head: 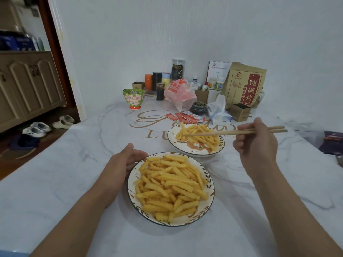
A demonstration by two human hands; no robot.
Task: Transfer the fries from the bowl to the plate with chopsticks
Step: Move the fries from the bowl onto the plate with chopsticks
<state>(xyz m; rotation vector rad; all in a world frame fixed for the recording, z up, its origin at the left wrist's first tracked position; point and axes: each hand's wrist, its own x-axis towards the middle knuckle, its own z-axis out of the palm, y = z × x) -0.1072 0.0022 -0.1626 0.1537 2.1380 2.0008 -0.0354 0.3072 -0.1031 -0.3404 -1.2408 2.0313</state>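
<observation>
1. While the left hand (128,160) cups the near dish's left rim with curled fingers, the right hand (258,143) grips a pair of wooden chopsticks (232,132), thumb on top.
2. Crinkle-cut fries (167,184) are heaped in the near bowl (208,203) (shallow, leaf-patterned rim), close to the table's front edge.
3. A smaller pile of fries sits on the far plate (200,152), just behind the bowl.
4. The chopstick tips reach the plate's left side, among those fries; whether they pinch one cannot be told.
5. Behind the plate on the marble-look table (74,164) lie red sachets (185,116), a tissue pack (219,112) and a floral cup (134,98).
</observation>
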